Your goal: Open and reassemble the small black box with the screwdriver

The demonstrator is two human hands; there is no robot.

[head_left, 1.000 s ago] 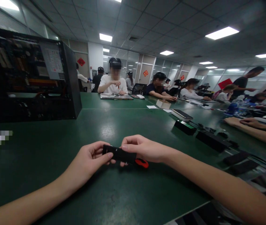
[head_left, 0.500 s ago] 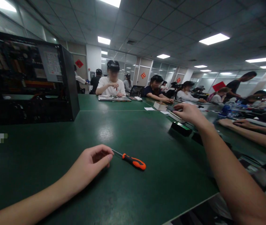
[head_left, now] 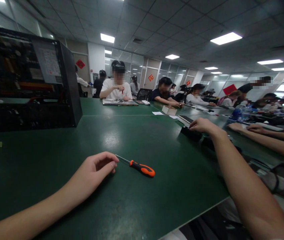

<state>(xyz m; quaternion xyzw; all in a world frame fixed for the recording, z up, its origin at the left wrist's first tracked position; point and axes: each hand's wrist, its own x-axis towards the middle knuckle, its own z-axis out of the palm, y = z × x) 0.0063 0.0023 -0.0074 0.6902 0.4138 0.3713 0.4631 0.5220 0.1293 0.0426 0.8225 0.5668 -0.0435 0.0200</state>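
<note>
My left hand point(head_left: 98, 171) rests on the green table with its fingers loosely curled and a gap between thumb and fingers; I see nothing in it. Just beyond its fingertips lies a screwdriver point(head_left: 142, 168) with an orange and black handle, its shaft tip close to the hand. My right hand point(head_left: 204, 126) reaches out to the right, fingers bent down and together at a small black box point(head_left: 190, 133). Whatever those fingertips pinch is hidden. A flat dark device point(head_left: 185, 119) with a pale edge lies just past the box.
An opened black computer case point(head_left: 70, 86) stands at the left. A small cardboard box point(head_left: 169, 110) and paper slips point(head_left: 158, 113) lie farther off. Across the table a person point(head_left: 116, 85) works with a tool. Another person's forearms point(head_left: 264, 136) rest at the right.
My right hand has come down and slightly nearer, from the flat dark device to the black box. My left hand and the screwdriver stay as they were; the view has shifted slightly.
</note>
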